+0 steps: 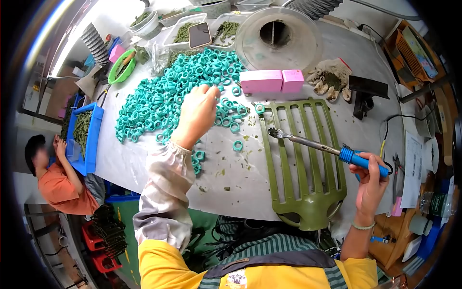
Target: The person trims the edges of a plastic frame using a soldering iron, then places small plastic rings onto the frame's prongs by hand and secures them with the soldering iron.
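My left hand [198, 111] is over the right side of a large heap of teal rings [166, 89], its fingers curled and their tips at the rings; what they hold, if anything, is hidden. My right hand [370, 180] grips the blue handle of a metal tool [313, 144], whose dark tip points left over a green slotted plastic part [308, 200]. One teal ring [260, 108] sits at the upper left corner of that part. Loose rings and green crumbs lie on the grey table [226, 197] between the heap and the green part.
Pink blocks [261, 82], a round clear lid [245, 41], a stained glove [332, 79] and a black stand [365, 94] are behind the green part. A phone [199, 35] rests on tubs at the back. A co-worker [62, 185] sits left by a blue tray [94, 144].
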`<state>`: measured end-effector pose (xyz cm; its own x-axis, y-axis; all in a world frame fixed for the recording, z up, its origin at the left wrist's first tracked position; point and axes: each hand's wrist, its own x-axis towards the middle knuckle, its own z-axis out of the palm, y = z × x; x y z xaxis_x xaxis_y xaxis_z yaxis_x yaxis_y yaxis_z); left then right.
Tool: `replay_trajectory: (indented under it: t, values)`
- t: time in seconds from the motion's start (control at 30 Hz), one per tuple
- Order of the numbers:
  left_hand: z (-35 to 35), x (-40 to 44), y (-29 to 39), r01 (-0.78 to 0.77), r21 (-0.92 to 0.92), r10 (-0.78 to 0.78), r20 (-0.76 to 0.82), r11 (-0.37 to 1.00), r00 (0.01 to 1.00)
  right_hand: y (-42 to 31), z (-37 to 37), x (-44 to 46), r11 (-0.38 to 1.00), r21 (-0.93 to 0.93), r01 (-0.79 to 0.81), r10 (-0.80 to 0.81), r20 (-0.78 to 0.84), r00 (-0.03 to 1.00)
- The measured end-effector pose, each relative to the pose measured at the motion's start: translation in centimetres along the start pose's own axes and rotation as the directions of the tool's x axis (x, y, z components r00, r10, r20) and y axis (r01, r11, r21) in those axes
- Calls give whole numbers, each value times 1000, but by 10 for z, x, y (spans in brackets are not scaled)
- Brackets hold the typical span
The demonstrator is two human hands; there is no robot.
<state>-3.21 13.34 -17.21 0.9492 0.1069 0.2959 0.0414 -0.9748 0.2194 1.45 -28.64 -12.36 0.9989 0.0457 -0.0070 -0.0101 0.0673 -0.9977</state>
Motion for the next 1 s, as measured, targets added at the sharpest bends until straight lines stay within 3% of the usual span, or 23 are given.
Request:
replay_trajectory:
  t: [0.07,0.17,0.2,0.33,0.43,0.47,0.57,0.63,0.83,0.93,1.0]
  values:
    - [0,7,9,-9,-99,13,36,995,999,0,-1,0,1000,14,18,-18,1,1000]
    - [12,11,0,-96,-13,97,123,995,988,-1,-2,-1,999,19,39,-39,3,999]
    - [16,11,-3,-58,-41,64,158,997,985,-1,-2,0,999,18,44,-45,3,999]
    - [19,1,-8,-13,-84,14,10,996,1000,-1,-3,0,999,4,35,-35,-1,999]
    - [2,-1,4,253,-331,-242,76,909,967,-1,-2,1,1000,-2,21,-21,-5,1000]
    - [-5,-1,14,259,-409,-253,69,875,965,-1,-2,1,1000,-5,19,-19,-3,1000]
    - [-10,0,42,203,-604,-150,136,771,979,2,-3,3,1000,-3,29,-29,-7,1000]
    - [-5,5,60,214,-634,-87,226,743,970,5,-4,5,999,7,38,-38,-10,999]
    - [28,25,96,60,-609,50,162,791,986,18,-4,13,996,38,75,-75,12,997]
    - [39,33,101,-185,-325,179,-49,927,983,27,-1,18,994,77,79,-82,38,996]
    - [43,37,102,-168,-333,176,-5,928,984,31,2,20,994,89,64,-67,37,997]
